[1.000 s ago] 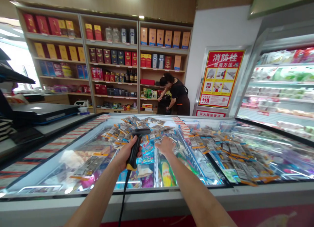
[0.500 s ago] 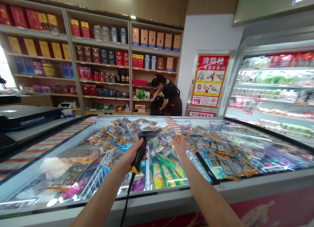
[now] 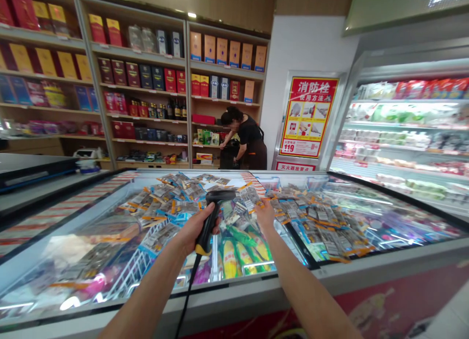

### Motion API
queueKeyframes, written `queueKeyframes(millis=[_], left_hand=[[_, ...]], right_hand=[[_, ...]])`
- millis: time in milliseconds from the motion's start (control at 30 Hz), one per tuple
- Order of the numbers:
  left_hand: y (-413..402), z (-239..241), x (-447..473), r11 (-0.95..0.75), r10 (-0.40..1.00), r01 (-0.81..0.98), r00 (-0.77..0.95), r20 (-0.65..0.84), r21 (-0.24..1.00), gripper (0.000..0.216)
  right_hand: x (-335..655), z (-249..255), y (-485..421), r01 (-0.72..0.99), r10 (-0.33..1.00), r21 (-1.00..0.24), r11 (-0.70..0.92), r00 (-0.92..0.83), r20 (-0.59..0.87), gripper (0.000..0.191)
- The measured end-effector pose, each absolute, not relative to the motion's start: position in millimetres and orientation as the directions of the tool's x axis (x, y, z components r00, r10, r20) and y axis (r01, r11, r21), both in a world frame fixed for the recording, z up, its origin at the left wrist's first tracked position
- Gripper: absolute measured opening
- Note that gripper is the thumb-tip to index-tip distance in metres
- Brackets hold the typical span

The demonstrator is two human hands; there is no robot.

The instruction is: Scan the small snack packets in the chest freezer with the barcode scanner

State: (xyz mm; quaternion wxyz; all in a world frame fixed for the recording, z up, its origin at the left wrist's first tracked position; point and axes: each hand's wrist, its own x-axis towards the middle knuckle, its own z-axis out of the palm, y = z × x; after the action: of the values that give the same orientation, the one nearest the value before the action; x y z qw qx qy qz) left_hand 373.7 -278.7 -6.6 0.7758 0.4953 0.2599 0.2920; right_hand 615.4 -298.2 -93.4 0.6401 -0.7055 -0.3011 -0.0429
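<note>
My left hand (image 3: pixel 198 227) is closed round the handle of a black and yellow barcode scanner (image 3: pixel 209 229), its cable hanging down toward me. The scanner's head points right, toward a small clear packet (image 3: pixel 249 196) with an orange edge. That packet is pinched in my right hand (image 3: pixel 264 215), held up over the freezer's glass top. Similar packets lie spread over the glass, in a pile on the left (image 3: pixel 176 195) and another pile on the right (image 3: pixel 326 217). Below the glass, between my forearms, show corn packs (image 3: pixel 234 258) in green and yellow wrapping.
A chest freezer (image 3: pixel 330 275) stretches across in front of me. Beyond it a person in black (image 3: pixel 249 138) bends beside shelves (image 3: pixel 134 102) of boxed goods. An open chiller (image 3: pixel 406 134) stands at right; a dark flat device (image 3: pixel 32 170) sits at left.
The view has shifted slightly, so the shelves and freezer sit a little further left. Both hands keep their holds, with the scanner still facing the packet.
</note>
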Motion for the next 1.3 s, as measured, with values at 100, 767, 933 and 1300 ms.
queueKeyframes(millis=[100, 767, 933, 1300], left_hand=[[-273, -8, 372, 0.350, 0.717, -0.242, 0.691, -0.092, 0.905, 0.026], [-242, -17, 334, 0.329, 0.823, -0.279, 0.554, -0.129, 0.902, 0.025], [-251, -11, 324, 0.347, 0.837, -0.276, 0.523, -0.163, 0.896, 0.024], [-253, -17, 320, 0.340, 0.826, -0.300, 0.549, -0.130, 0.891, 0.025]], right_hand=[[629, -79, -307, 0.485, 0.289, -0.857, -0.175, 0.857, 0.426, 0.035], [630, -39, -321, 0.678, 0.393, -0.555, -0.482, 0.733, 0.555, 0.032], [545, -55, -253, 0.829, 0.785, -0.430, -0.356, 0.515, 0.343, 0.040], [541, -60, -231, 0.730, 0.816, -0.651, -0.209, 0.497, 0.296, 0.014]])
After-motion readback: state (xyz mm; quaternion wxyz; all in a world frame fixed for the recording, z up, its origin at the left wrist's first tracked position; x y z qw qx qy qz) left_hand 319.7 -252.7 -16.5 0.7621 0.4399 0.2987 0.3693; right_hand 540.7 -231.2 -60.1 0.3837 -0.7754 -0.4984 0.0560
